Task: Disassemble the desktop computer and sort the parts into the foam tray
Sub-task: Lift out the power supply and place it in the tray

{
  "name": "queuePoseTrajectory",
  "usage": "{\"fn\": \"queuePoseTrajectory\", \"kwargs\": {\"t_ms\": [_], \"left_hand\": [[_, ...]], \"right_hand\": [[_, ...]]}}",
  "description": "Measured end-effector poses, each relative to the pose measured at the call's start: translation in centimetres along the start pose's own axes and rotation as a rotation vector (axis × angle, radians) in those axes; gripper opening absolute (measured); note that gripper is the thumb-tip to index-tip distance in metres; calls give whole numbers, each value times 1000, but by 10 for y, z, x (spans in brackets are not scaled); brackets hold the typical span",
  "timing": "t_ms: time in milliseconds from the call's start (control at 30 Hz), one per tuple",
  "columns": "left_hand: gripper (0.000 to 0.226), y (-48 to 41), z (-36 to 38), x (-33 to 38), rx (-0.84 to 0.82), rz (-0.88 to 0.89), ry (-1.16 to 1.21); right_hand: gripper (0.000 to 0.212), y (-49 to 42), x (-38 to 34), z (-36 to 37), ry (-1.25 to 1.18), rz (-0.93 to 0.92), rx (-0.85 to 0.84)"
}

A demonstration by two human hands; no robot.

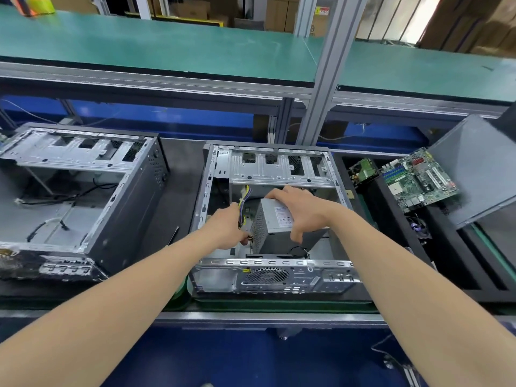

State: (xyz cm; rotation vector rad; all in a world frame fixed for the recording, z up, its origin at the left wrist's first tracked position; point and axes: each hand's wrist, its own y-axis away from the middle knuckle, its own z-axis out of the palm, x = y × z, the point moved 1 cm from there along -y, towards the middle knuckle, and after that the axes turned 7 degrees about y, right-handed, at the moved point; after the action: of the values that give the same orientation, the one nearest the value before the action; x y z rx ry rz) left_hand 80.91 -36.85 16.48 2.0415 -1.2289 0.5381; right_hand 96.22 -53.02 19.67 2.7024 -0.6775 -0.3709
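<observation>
Head view: grips the grey power supply [275, 222] from above with the right hand [301, 210], fingers curled over its far edge, thumb on the near face. Holds it tilted inside the open computer case [268, 272]. Clutches the coloured cable bundle [242, 210] beside the unit with the left hand [227, 229]. Right of the case: green motherboard [418, 180] in the black foam tray [396, 219]. Left of it: a second stripped case [83, 191].

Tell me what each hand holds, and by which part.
Right hand grips the power supply across its labelled face; left hand holds its cable bundle beside the box.
</observation>
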Motion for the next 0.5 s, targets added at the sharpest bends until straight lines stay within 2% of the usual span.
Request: {"fn": "queuePoseTrajectory", "kwargs": {"t_ms": [100, 233, 333, 433, 500], "left_hand": [[26, 4, -6, 4, -17, 26, 3], [19, 5, -17, 12, -122, 82, 357], [16, 5, -24, 18, -79, 200, 541], [20, 2, -20, 24, 7, 299, 438], [22, 0, -17, 26, 79, 305, 378]], "right_hand": [[116, 7, 6, 5, 5, -13, 37], [114, 14, 9, 12, -26, 10, 103], [111, 13, 6, 14, -8, 38, 126], [109, 8, -8, 19, 89, 43, 142], [117, 4, -19, 22, 172, 46, 164]]}}
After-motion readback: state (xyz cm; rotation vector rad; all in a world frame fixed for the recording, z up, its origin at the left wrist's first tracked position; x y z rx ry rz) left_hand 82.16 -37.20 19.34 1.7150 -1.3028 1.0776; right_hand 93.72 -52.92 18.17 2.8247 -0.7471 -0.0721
